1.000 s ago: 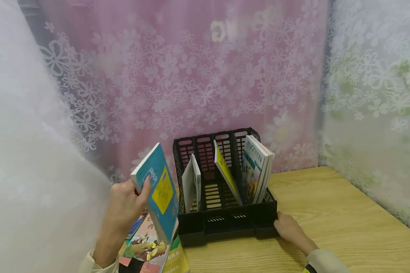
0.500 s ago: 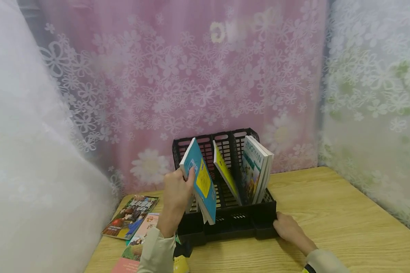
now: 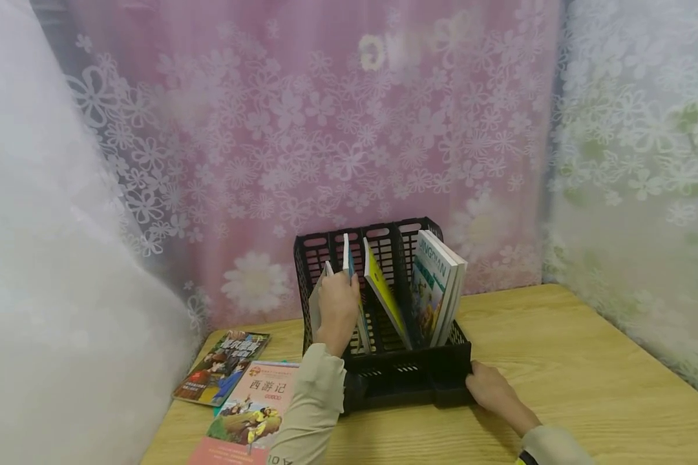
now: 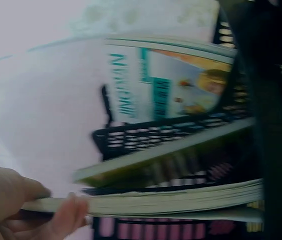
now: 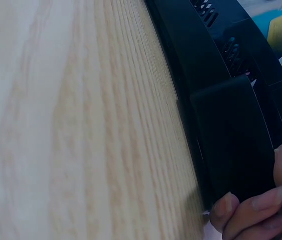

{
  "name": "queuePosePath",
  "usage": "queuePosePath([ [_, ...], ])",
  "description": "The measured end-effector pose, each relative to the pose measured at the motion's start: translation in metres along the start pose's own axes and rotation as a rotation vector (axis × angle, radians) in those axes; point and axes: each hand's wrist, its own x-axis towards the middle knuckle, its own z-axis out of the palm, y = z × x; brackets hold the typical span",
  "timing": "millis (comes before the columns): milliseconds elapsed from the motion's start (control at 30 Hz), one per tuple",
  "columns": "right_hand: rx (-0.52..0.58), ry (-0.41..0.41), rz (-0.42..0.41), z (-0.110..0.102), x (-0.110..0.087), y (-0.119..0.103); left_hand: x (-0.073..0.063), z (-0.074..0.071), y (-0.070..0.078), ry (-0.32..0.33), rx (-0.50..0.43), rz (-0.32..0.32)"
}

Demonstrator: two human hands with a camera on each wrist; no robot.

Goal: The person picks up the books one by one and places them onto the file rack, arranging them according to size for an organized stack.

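A black slotted book rack [image 3: 407,387] stands on the table. My left hand [image 3: 337,310] pinches a blue-covered book [image 3: 347,255] by its upper part; the book is upright inside the rack, its page edges facing the left wrist camera. To its left leans a pale book [image 3: 314,310], partly behind the hand. A yellow-covered book [image 3: 386,290] tilts in the section to the right, and white books [image 3: 433,284], the front one marked JINGDIAN, stand at the rack's right end. My right hand [image 5: 260,210] grips the rack's front right corner, fingers curled round its edge.
Left of the rack, a dark comic-style book [image 3: 221,368] and a pink picture-covered book [image 3: 256,407] lie on the wooden table [image 3: 558,374]. A pink flowered curtain [image 3: 349,142] hangs close behind the rack, with pale curtains on both sides.
My left hand has carried the blue book rightward from above the lying books into the rack and turned it edge-on. The right hand stays at the rack's corner.
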Motion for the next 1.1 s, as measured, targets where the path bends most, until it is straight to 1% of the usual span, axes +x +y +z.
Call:
queuePosePath([
  [100, -0.02, -0.011, -0.011, 0.001, 0.0, 0.0, 0.0, 0.02, -0.006, 0.016, -0.002, -0.003],
  [200, -0.025, -0.005, -0.017, 0.004, -0.002, 0.0, -0.002, 0.039, -0.017, 0.059, 0.01, 0.019],
  [233, -0.021, -0.01, -0.018, 0.005, -0.003, -0.001, -0.003, 0.044, -0.021, 0.069, 0.017, 0.027],
  [300, -0.005, 0.004, -0.019, 0.007, -0.005, -0.002, -0.006, 0.054, -0.027, 0.086, 0.034, 0.036],
  [400, 0.012, 0.01, -0.009, 0.006, -0.006, -0.004, -0.008, 0.066, -0.03, 0.077, 0.039, 0.015],
  [500, 0.021, 0.016, 0.001, 0.005, -0.005, -0.004, -0.006, 0.075, -0.029, 0.033, 0.059, -0.029],
  [567, 0.008, 0.025, -0.006, 0.005, -0.004, -0.003, -0.004, 0.08, -0.028, -0.014, 0.085, -0.034],
  [600, 0.009, 0.027, -0.007, 0.005, -0.004, -0.003, -0.002, 0.081, -0.026, -0.031, 0.11, -0.025],
  [767, 0.014, 0.033, 0.002, 0.007, -0.006, -0.003, 0.003, 0.085, -0.021, -0.1, 0.268, 0.055],
  [867, 0.009, 0.04, 0.005, 0.006, -0.005, -0.003, 0.006, 0.085, -0.019, -0.1, 0.323, 0.071],
  [933, 0.011, 0.046, 0.005, 0.005, -0.005, -0.003, 0.007, 0.085, -0.021, -0.079, 0.331, 0.082],
  [1000, 0.006, 0.056, -0.004, 0.005, -0.005, -0.004, 0.007, 0.085, -0.026, -0.04, 0.325, 0.107],
  [1100, 0.008, 0.06, -0.001, 0.005, -0.006, -0.004, 0.005, 0.084, -0.033, -0.023, 0.304, 0.157],
])
